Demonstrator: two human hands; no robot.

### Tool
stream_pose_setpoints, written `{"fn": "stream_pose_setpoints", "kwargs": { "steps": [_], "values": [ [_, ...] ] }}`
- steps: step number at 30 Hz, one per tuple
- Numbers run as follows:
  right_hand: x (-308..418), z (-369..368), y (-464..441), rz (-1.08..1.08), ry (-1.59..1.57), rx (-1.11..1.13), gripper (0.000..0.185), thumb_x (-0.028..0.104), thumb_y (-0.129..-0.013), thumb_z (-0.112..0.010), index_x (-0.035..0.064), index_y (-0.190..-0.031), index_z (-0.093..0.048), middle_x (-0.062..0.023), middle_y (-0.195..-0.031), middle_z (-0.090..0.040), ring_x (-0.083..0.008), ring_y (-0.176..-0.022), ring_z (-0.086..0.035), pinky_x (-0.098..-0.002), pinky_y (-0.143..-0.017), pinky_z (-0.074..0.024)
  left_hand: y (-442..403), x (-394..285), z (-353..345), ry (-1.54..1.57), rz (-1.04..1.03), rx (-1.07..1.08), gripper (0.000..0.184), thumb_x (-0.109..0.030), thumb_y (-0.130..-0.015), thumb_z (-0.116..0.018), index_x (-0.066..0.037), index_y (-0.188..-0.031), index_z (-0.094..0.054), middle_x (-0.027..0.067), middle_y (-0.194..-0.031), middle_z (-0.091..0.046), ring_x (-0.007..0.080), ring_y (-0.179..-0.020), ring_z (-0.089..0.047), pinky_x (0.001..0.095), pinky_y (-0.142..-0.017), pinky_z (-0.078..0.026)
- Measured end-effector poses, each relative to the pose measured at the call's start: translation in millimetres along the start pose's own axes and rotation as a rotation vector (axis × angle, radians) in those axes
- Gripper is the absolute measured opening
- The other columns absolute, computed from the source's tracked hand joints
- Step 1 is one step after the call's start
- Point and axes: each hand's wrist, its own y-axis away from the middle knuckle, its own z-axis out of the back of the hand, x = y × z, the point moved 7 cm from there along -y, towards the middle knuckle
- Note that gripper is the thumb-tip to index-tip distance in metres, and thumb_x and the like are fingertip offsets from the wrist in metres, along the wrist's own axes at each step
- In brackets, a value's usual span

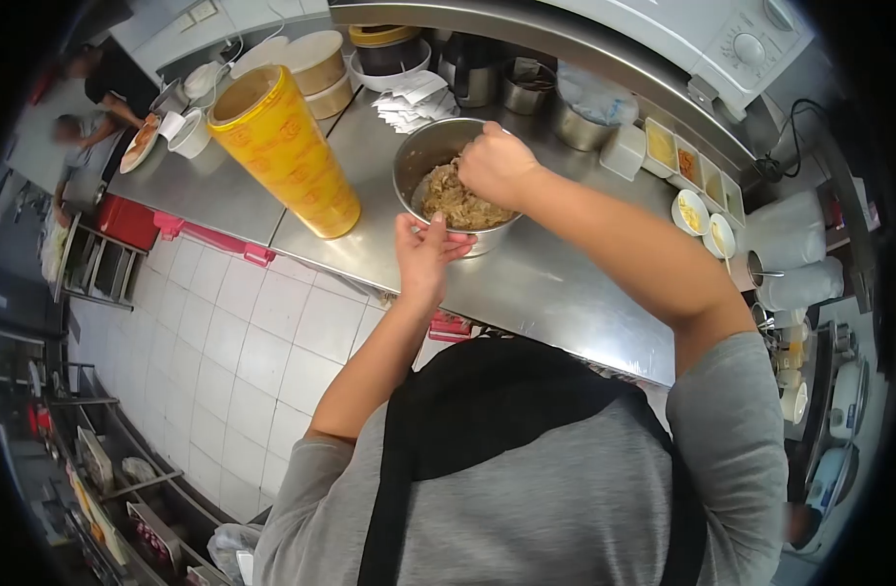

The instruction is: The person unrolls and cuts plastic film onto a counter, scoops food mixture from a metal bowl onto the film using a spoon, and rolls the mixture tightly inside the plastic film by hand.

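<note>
A round stainless steel pot (406, 166) stands near the counter's front edge, holding a brownish, lumpy minced mixture (458, 200). My left hand (428, 252) grips the pot's near rim, with the thumb on top and the fingers against the outside wall. Over the far right side of the mixture, my right hand (500, 168) is closed in a fist. Whatever it grasps, if anything, is hidden behind the fingers and wrist. Left of the pot stands a tall yellow cylinder (290, 161) with red print and an open top.
White paper slips (414, 101), lidded tubs (316, 61) and steel containers (529, 88) line the counter's back. To the right are divided ingredient trays (687, 161) and small white bowls (690, 212). Two people (125, 83) are at the far left, near a plate (140, 145).
</note>
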Motion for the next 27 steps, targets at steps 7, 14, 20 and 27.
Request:
{"fn": "stream_pose_setpoints", "kwargs": {
  "steps": [7,14,20,27],
  "values": [
    [20,12,22,0.056,0.01,-0.159,0.013,0.021,-0.076,-0.062,0.0191,-0.068,-0.071,0.0003,-0.07,-0.068,-0.0167,-0.067,-0.065,-0.0344,-0.071,-0.041,2,6,-2,0.008,-0.018,0.011,0.026,-0.017,-0.099,-0.053,-0.008,-0.097,-0.028,0.0198,-0.075,-0.063,0.0309,-0.069,-0.07,0.0372,-0.062,-0.059],
    [32,29,44,0.103,0.001,-0.108,0.012,0.019,-0.077,-0.059,0.0119,-0.076,-0.069,-0.0013,-0.076,-0.066,-0.0181,-0.073,-0.064,-0.0335,-0.072,-0.0421,5,9,-2,0.021,-0.035,0.021,0.025,-0.016,-0.099,-0.052,-0.008,-0.097,-0.028,0.0193,-0.076,-0.064,0.0306,-0.07,-0.07,0.0372,-0.064,-0.06],
    [-37,45,53,-0.167,-0.146,-0.062,0.009,0.019,-0.078,-0.059,0.0143,-0.079,-0.067,-0.0024,-0.077,-0.066,-0.018,-0.075,-0.065,-0.036,-0.075,-0.043,3,8,2,-0.034,-0.009,0.037,0.024,-0.016,-0.099,-0.053,-0.01,-0.098,-0.03,0.0191,-0.078,-0.064,0.0327,-0.075,-0.07,0.0374,-0.066,-0.059],
    [-23,12,-5,-0.129,-0.179,-0.026,0.011,0.02,-0.08,-0.059,0.0148,-0.081,-0.069,-0.0014,-0.083,-0.069,-0.0184,-0.077,-0.067,-0.0364,-0.075,-0.0442,3,-1,4,-0.066,0.017,0.076,0.024,-0.017,-0.099,-0.054,-0.009,-0.097,-0.031,0.0171,-0.077,-0.064,0.0296,-0.073,-0.07,0.0363,-0.065,-0.059]
  ]
}}
